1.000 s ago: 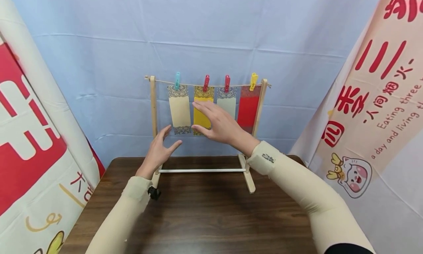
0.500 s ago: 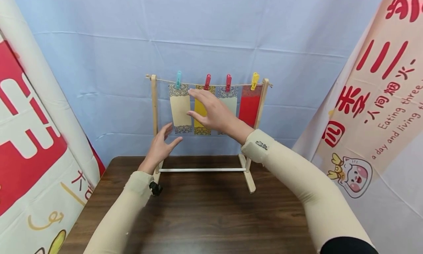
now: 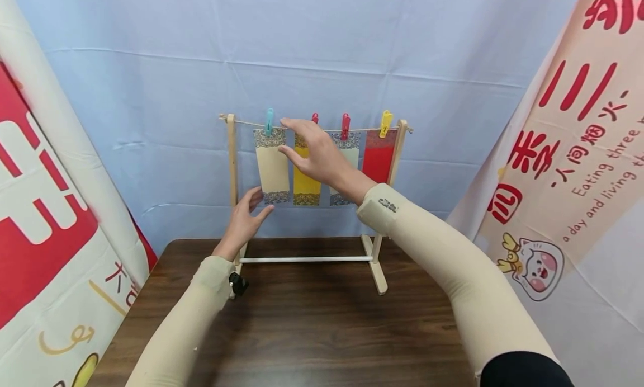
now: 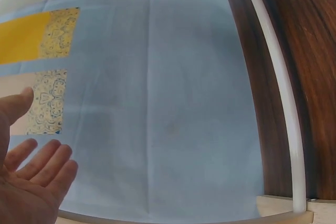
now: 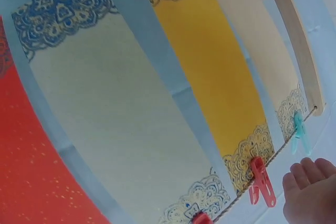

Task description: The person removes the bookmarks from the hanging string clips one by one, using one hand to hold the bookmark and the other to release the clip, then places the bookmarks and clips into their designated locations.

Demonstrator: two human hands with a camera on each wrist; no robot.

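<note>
A cream card (image 3: 273,169) with lace-patterned ends hangs from a string (image 3: 249,123) by a teal clothespin (image 3: 269,122). My left hand (image 3: 243,223) is at its lower left corner, thumb and fingers spread apart; whether the fingertips touch the card I cannot tell. In the left wrist view nothing is between that hand's thumb and fingers (image 4: 50,169). My right hand (image 3: 324,157) is in front of the yellow card (image 3: 306,188), thumb and fingers pointing towards the teal clothespin (image 5: 299,132). It holds nothing. Much of the yellow card's red clothespin (image 5: 261,182) is behind it in the head view.
A wooden stand (image 3: 233,163) with a white crossbar (image 3: 307,259) stands on the brown table (image 3: 312,320). Farther right hang a pale grey card (image 3: 352,155) on a red clothespin (image 3: 345,127) and a red card (image 3: 377,160) on a yellow clothespin (image 3: 386,124). Blue cloth (image 3: 312,51) hangs behind.
My right hand has risen and moved left across the yellow card towards the teal clothespin. The left hand has shifted only slightly. The cards hang as before.
</note>
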